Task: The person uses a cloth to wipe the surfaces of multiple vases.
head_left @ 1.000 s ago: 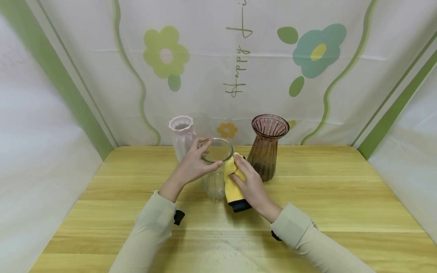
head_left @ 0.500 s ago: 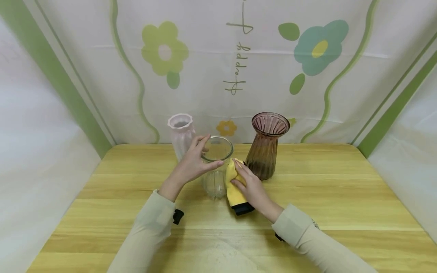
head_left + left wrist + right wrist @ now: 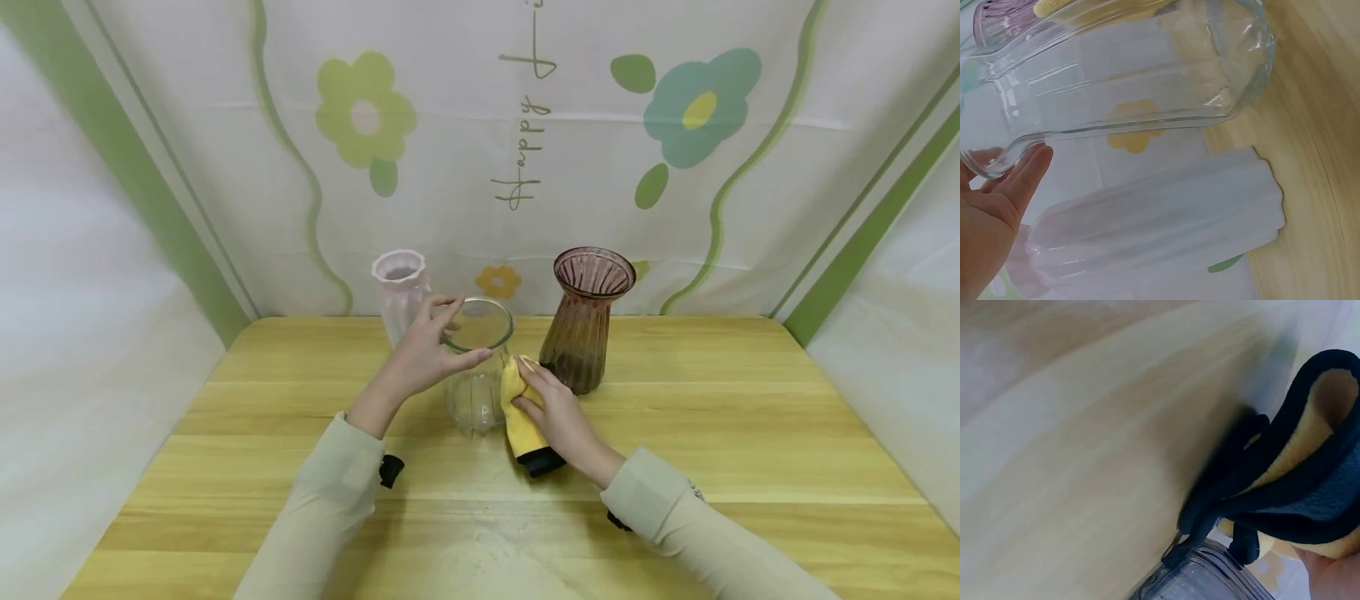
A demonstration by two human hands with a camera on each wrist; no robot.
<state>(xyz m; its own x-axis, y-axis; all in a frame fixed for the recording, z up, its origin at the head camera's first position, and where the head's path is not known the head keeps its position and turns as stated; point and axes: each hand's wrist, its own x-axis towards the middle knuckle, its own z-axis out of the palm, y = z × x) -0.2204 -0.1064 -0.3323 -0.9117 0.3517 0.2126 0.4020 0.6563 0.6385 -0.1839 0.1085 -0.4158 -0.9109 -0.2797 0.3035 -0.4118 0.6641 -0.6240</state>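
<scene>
A clear glass vase (image 3: 474,407) stands upright mid-table. My left hand (image 3: 420,357) holds it at the top, thumb along the near side of the rim and fingers over the far left. In the left wrist view, those fingers (image 3: 1029,172) lie under the flared lip of the glass (image 3: 1129,81). My right hand (image 3: 561,418) grips a folded yellow cloth (image 3: 522,433) with black edging against the vase's right side. Up close in the right wrist view, the cloth's black-edged folds (image 3: 1310,456) hang beside the thumb side of the hand (image 3: 1338,578).
A pale pink ribbed vase (image 3: 400,302) stands behind my left hand. Behind the cloth to the right is a purple-brown fluted glass vase (image 3: 583,333). A wooden table (image 3: 750,433) carries them all, with a flower-printed curtain (image 3: 450,167) at the back and sides.
My right hand and the cloth have slid downward and slightly right along the side of the glass vase. My left hand keeps its hold at the rim.
</scene>
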